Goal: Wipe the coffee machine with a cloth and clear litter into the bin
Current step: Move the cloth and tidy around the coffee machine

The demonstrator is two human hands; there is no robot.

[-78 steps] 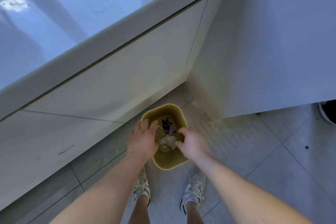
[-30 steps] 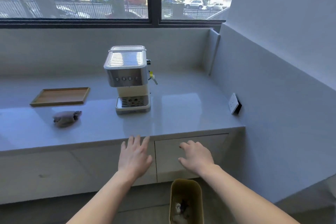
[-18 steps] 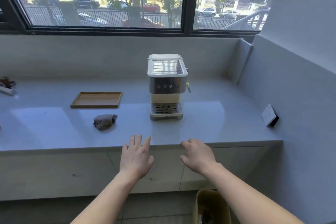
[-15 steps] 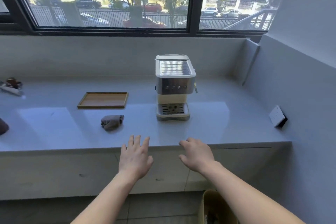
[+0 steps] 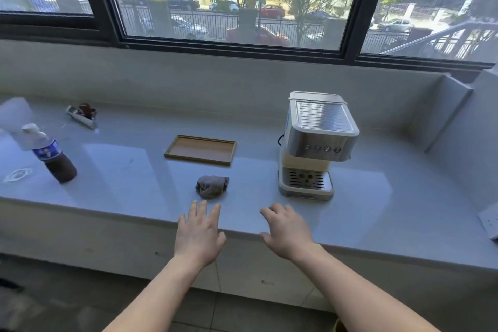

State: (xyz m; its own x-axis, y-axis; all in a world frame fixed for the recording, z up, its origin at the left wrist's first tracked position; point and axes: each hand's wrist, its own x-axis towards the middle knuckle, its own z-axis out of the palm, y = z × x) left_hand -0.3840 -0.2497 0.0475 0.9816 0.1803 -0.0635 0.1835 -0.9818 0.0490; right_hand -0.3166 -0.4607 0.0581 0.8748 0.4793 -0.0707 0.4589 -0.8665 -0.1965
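A silver and cream coffee machine (image 5: 314,145) stands on the pale counter (image 5: 121,170), right of centre. A crumpled grey-brown cloth (image 5: 212,186) lies on the counter to its left. My left hand (image 5: 200,234) hovers at the counter's front edge just below the cloth, fingers spread, holding nothing. My right hand (image 5: 287,229) hovers beside it below the machine, also empty with fingers apart. Only a sliver of the yellow bin (image 5: 339,327) shows at the bottom edge. Litter (image 5: 82,114) lies at the counter's far left back.
A shallow wooden tray (image 5: 200,150) lies behind the cloth. A plastic bottle of dark liquid (image 5: 51,155) stands at the left. A wall socket (image 5: 489,219) sits on the right wall. A wide window runs behind the counter.
My view rose from the bin on the floor to the counter and swung left, bringing the bottle and far-left litter into sight. Both hands stay empty and are now over the counter edge.
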